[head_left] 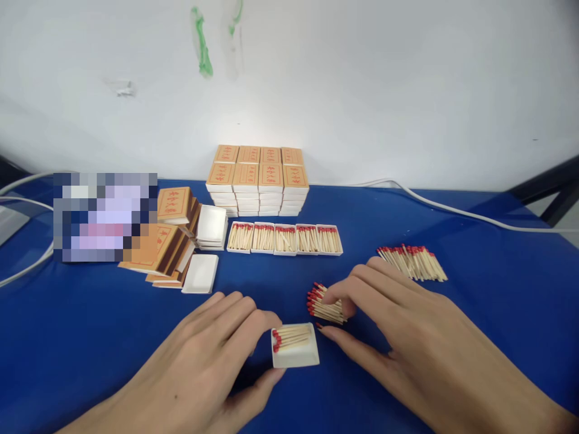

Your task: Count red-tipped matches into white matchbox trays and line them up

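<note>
My left hand [217, 349] grips a small white matchbox tray [296, 352] on the blue table, fingers on its left side and thumb below it. A few red-tipped matches lie in the tray. My right hand [398, 325] rests just right of it, fingertips pinching a small bundle of red-tipped matches [322, 304] lying on the cloth above the tray.
A loose pile of matches [414, 262] lies at the right. A row of several filled trays [284, 239] sits mid-table, with stacked closed matchboxes [257, 179] behind. Empty white trays [201, 272] and orange sleeves [158, 250] are piled at the left. White cables [452, 210] run along the back.
</note>
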A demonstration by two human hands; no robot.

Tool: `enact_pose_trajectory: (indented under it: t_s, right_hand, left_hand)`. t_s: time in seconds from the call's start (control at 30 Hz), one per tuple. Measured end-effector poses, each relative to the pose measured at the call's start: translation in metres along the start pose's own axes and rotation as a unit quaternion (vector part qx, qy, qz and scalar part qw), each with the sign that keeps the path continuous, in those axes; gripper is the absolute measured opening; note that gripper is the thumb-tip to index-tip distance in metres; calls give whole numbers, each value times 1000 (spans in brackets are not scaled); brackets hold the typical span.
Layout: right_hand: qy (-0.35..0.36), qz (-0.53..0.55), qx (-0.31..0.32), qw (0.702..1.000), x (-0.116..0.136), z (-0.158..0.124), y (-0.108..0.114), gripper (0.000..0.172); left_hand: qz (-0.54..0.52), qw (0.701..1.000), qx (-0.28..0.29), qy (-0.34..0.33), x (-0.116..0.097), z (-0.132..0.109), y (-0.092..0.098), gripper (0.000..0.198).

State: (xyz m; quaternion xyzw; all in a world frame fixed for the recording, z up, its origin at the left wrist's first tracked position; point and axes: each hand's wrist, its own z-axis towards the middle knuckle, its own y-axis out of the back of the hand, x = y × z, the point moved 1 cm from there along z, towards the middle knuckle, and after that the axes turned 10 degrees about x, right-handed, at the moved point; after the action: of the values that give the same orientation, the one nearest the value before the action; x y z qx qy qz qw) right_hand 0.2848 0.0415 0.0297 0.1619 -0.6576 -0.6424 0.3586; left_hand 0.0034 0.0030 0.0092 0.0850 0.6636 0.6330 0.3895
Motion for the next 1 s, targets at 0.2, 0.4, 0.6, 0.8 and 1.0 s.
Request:
enact_pose_trajectory:
  t_s: [0.2, 0.4, 0.6, 0.8, 1.0]
  right_hand:
    - [23, -17, 30, 999, -2, 0, 1, 13]
    - [44, -30, 36, 998, 0, -1, 0, 23]
    - [58, -90, -5, 994, 5, -2, 0, 32]
    - [56, -110, -11, 992, 8, -5, -4, 30]
    - [34, -60, -13, 998, 4, -3, 3, 31]
  left_hand:
    - [1, 1000, 2, -3, 1, 1, 0, 26]
    - [-10, 1000, -3, -6, 1, 1, -3, 23]
    - [6, 1000, 1, -5, 1, 3, -2, 20]
    - [16, 1000, -18, -9, 3, 1, -4, 18]
    - [-3, 1000, -7, -17, 3, 5, -3, 20]
